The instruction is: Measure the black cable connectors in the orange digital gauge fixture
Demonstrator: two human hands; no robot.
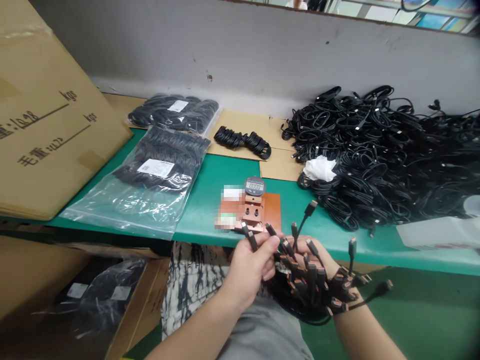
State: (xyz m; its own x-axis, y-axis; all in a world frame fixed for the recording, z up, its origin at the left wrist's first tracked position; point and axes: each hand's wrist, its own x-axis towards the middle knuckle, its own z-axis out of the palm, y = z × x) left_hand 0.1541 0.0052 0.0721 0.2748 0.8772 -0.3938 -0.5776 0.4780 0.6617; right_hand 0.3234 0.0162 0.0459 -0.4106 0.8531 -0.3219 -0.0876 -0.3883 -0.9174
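Observation:
My left hand (255,262) is closed, with the black plugs of a USB cable (252,241) sticking up between thumb and fingers. Close beside it, my right hand (311,246) is mostly hidden behind a bunch of black USB cables (311,277). Those cables lie across its palm and wrist, their metal-tipped plugs pointing many ways and their loops hanging below. Just beyond my hands stands a copper-coloured fixture (253,212) with a round digital gauge (255,186) on top, reading zeros.
A big heap of black cables (360,135) fills the right of the green table (210,200), with a crumpled white cloth (320,168) on it. Coiled cables (242,141) lie on cardboard. Bagged cables (161,155) and a large carton (56,115) stand left. An opened box (138,310) sits below.

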